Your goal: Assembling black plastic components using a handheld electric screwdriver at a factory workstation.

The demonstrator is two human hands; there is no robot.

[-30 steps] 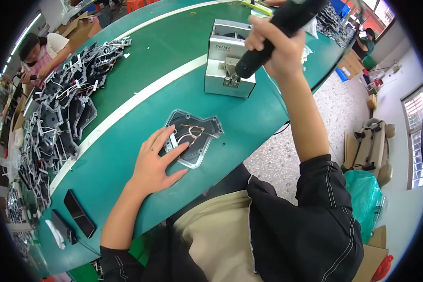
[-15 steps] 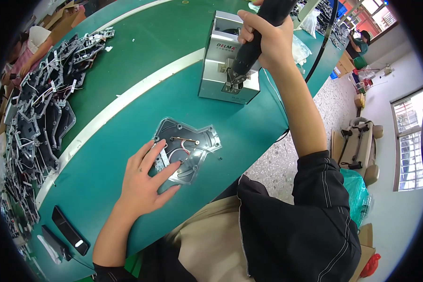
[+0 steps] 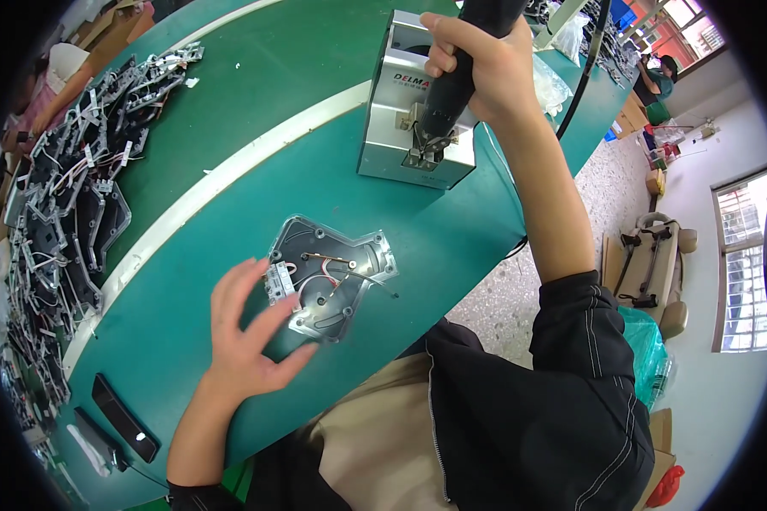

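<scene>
On the green tabletop lies a grey plastic housing with a clear rim [image 3: 332,317], holding thin wires, a narrow metal strip [image 3: 325,258] and a white-and-silver block [image 3: 279,283] at its left side. My left hand [image 3: 251,336], slightly blurred, is beside that block with its fingers apart; whether a fingertip touches it I cannot tell. My right hand [image 3: 496,72] grips a black electric screwdriver [image 3: 450,98] from above. The screwdriver's tip sits at the front fitting of a silver, box-shaped screw feeder [image 3: 413,166], and the jaws around the tip partly hide the contact.
A long heap of similar housings with wires [image 3: 85,183] lies along the left, beyond a white strip [image 3: 175,204]. At the lower left are a black phone [image 3: 125,417] and another dark device [image 3: 100,439]. A black cable [image 3: 581,94] hangs at the right. Other people work further off.
My left hand has drawn back leftward from inside the housing to its left edge. The right hand keeps the screwdriver at the screw feeder.
</scene>
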